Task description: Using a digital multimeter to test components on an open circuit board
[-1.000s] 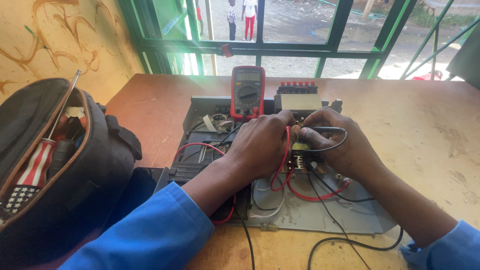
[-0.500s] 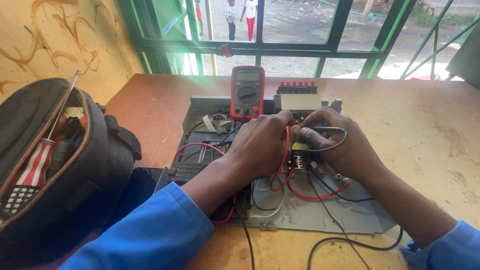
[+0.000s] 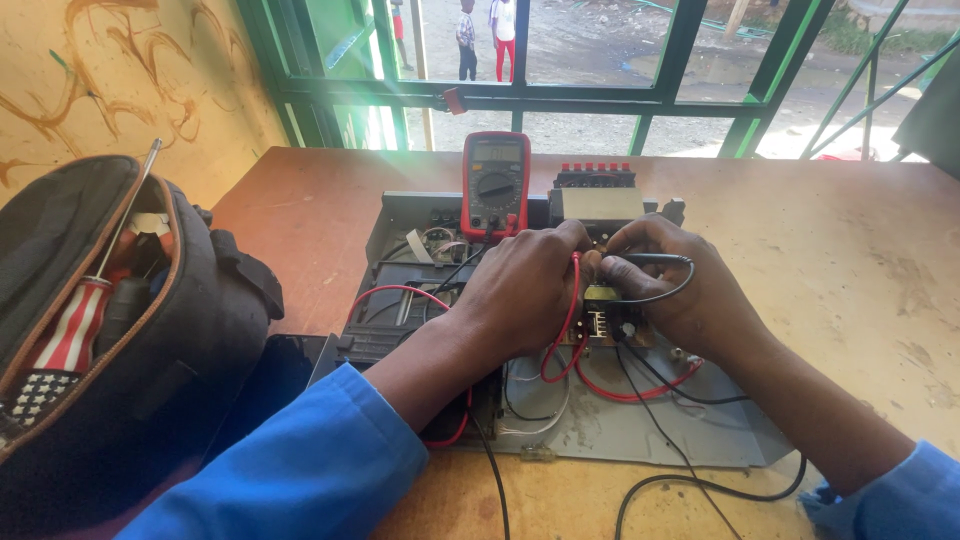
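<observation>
Red probe lead (image 3: 571, 300) pinched in left hand (image 3: 520, 290), black probe (image 3: 650, 260) in right hand (image 3: 690, 290) (both over circuit board (image 3: 605, 325)).

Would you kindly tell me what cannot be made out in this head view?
- Probe tips: hidden under the left hand and right hand.
- Circuit board: mostly covered by both hands.
- Multimeter display: too small to read.
- Tool bag: cut off by the left edge.

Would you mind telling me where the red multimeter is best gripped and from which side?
Grip the red multimeter by its two long side edges, coming from above. It stands propped at the open chassis's far edge, sides clear, while leads leave its bottom.
</observation>
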